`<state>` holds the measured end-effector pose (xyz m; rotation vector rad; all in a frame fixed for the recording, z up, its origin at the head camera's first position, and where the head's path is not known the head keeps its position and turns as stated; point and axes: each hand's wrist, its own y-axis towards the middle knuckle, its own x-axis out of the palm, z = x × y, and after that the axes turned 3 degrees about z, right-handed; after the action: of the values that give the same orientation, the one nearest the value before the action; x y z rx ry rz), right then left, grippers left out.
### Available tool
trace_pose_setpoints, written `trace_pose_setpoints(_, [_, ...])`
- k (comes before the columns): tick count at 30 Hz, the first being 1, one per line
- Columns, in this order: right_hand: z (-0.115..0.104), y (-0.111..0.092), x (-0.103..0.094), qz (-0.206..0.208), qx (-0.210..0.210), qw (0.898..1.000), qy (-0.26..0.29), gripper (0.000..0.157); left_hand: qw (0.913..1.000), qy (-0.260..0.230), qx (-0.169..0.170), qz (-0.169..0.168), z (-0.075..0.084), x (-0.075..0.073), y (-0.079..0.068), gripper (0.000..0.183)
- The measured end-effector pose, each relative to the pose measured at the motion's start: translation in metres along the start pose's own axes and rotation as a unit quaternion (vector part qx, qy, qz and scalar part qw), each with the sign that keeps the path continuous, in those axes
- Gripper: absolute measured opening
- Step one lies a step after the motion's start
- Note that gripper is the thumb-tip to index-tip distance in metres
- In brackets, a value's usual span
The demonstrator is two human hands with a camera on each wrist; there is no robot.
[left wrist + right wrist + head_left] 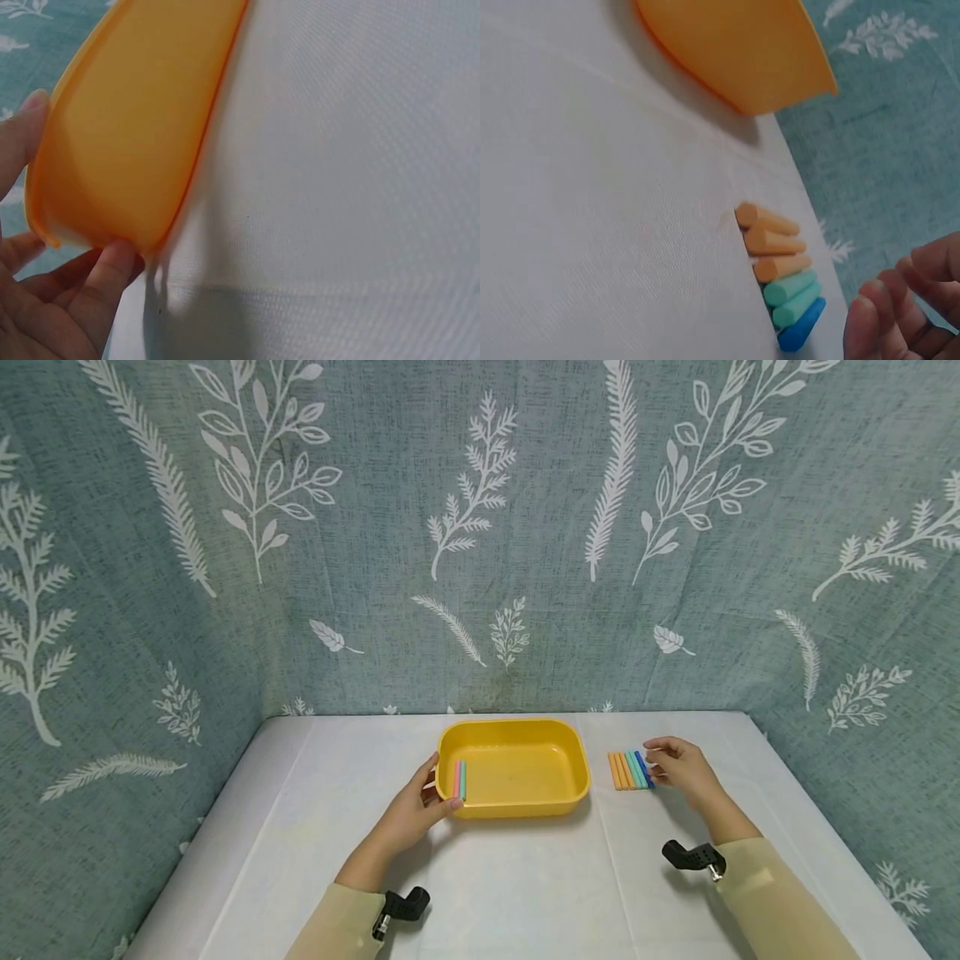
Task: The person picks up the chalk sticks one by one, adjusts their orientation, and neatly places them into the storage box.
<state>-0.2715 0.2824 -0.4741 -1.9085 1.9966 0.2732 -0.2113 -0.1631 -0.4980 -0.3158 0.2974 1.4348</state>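
Note:
A yellow plastic tray [517, 810] stands on the white-covered table, and my left hand [416, 810] grips its left end, the thumb at the near corner and fingers along the side. Inside, at the left, a pink chalk stick [457, 779] lies beside a green chalk stick [462, 781]. Right of the tray is a row of chalk: three orange sticks [780, 241], two green sticks [791, 286] and a blue stick [801, 325] at the end, slightly tilted. My right hand [681, 768] hovers right by the blue stick, fingers loosely bent with nothing between them.
A white cloth [517, 893] covers the table. Behind it and at both sides hangs a green-grey curtain [390, 635] with white leaf patterns. Black wrist cameras sit on the left wrist [405, 906] and the right wrist [693, 856].

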Motion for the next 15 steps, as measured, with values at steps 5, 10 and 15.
trace_pose_setpoints(5, [0.009, 0.007, -0.004, 0.004, 0.028, 0.999, -0.028, 0.037, 0.9999, -0.015, 0.005, -0.002, 0.005, 0.001, -0.002, 0.092])
trace_pose_setpoints(10, [0.013, 0.013, -0.004, 0.0, 0.055, 0.997, -0.054, 0.037, 1.0, -0.008, 0.002, -0.005, -0.001, 0.0, 0.001, 0.094])
trace_pose_setpoints(15, [0.016, 0.02, -0.002, -0.004, 0.067, 0.995, -0.071, 0.039, 0.9999, -0.007, 0.002, -0.007, -0.002, 0.0, 0.002, 0.094])
